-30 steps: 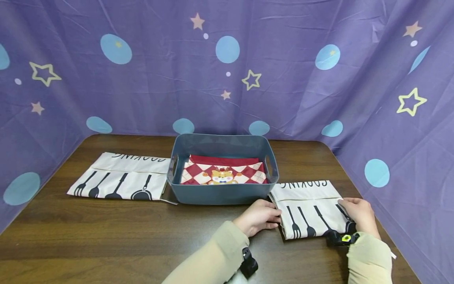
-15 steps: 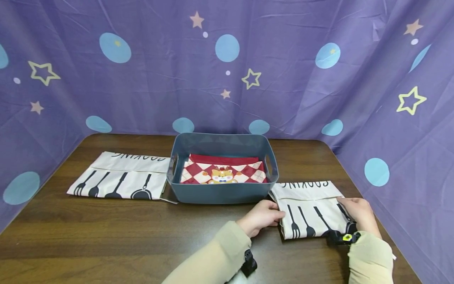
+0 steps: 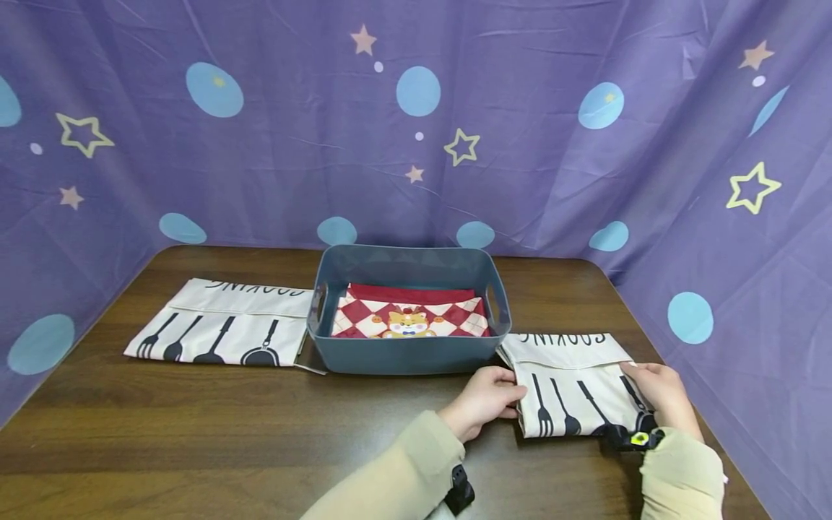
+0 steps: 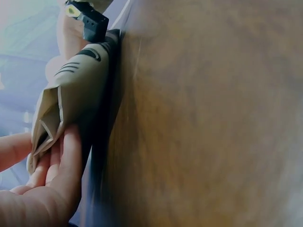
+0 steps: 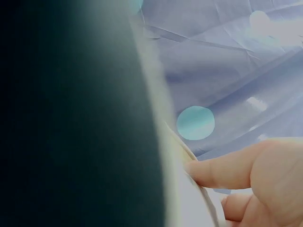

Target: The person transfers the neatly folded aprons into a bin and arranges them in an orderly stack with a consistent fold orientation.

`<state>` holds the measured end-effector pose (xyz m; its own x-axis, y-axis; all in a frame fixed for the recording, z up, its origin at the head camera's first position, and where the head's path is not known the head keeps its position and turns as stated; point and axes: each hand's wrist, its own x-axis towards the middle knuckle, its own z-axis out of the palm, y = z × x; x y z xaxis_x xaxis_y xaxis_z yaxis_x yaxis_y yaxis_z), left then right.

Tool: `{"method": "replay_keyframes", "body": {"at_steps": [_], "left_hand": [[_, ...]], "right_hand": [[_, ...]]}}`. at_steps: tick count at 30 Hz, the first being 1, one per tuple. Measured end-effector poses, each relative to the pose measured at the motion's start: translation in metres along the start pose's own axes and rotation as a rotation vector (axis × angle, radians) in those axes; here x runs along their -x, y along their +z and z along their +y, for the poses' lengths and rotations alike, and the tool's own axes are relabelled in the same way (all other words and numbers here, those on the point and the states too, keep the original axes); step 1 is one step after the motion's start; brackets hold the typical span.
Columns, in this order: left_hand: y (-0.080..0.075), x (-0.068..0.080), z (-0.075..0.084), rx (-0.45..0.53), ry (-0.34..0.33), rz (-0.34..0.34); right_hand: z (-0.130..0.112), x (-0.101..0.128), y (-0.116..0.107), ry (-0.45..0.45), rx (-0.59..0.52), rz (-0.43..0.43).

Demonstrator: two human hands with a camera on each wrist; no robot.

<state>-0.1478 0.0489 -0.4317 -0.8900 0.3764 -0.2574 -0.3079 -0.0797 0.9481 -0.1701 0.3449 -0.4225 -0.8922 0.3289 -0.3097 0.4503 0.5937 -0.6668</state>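
A folded white apron [image 3: 562,359] printed with "COOKING" and black utensils lies at the right of the table, between both hands. My left hand [image 3: 486,399] grips its left edge. In the left wrist view the left fingers [image 4: 70,150] are under the folded layers, with the thumb on the other side. At the right edge, my right hand [image 3: 663,393] pinches the cloth; the right wrist view shows the thumb [image 5: 222,171] on the fabric, the fingers partly hidden behind.
A blue-grey basket [image 3: 406,356] with side handle holes stands mid-table, holding a folded red checked cloth [image 3: 448,325] with a cartoon animal. Left of it lies another folded white apron [image 3: 217,325] with the same print. A purple curtain [image 3: 273,166] hangs behind the wooden table [image 3: 214,433].
My left hand and the near apron's left edge have shifted slightly right. The right hand keeps its grip on the right edge. Basket and other apron stay put.
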Motion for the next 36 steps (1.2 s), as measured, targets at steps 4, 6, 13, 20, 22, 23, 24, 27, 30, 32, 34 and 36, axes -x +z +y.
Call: {"method": "replay_keyframes", "body": {"at_steps": [4,6,13,20,22,23,24,27,30,32,34,36], "left_hand": [[0.003,0.001,0.001,0.009,0.030,0.016],[0.004,0.002,0.001,0.015,0.043,0.019],[0.008,0.005,0.006,0.041,0.085,0.031],[0.011,0.008,0.009,0.028,0.113,0.041],[0.011,0.008,0.009,0.028,0.121,0.040],[0.011,0.007,0.009,0.029,0.123,0.041],[0.011,0.007,0.010,0.031,0.124,0.042],[0.011,0.008,0.011,0.033,0.124,0.041],[0.011,0.008,0.013,0.025,0.122,0.037],[0.011,0.009,0.014,0.018,0.120,0.031],[0.011,0.009,0.015,0.008,0.117,0.021],[0.011,0.010,0.016,-0.001,0.115,0.013]], "right_hand": [[0.000,0.001,0.000,-0.004,-0.021,-0.007],[0.000,0.001,0.000,-0.003,-0.028,-0.005],[-0.002,0.003,-0.001,-0.003,-0.035,0.021],[-0.004,0.004,-0.001,-0.005,-0.039,0.040],[-0.004,0.004,-0.001,0.000,-0.038,0.048],[-0.005,0.004,-0.001,0.000,-0.039,0.051],[-0.005,0.004,-0.001,0.000,-0.043,0.053],[-0.007,0.004,-0.002,0.005,-0.052,0.062],[-0.008,0.004,-0.002,0.008,-0.064,0.067],[-0.008,0.005,-0.003,0.007,-0.069,0.065],[-0.008,0.006,-0.003,0.007,-0.067,0.070],[-0.008,0.007,-0.004,0.006,-0.062,0.072]]}}
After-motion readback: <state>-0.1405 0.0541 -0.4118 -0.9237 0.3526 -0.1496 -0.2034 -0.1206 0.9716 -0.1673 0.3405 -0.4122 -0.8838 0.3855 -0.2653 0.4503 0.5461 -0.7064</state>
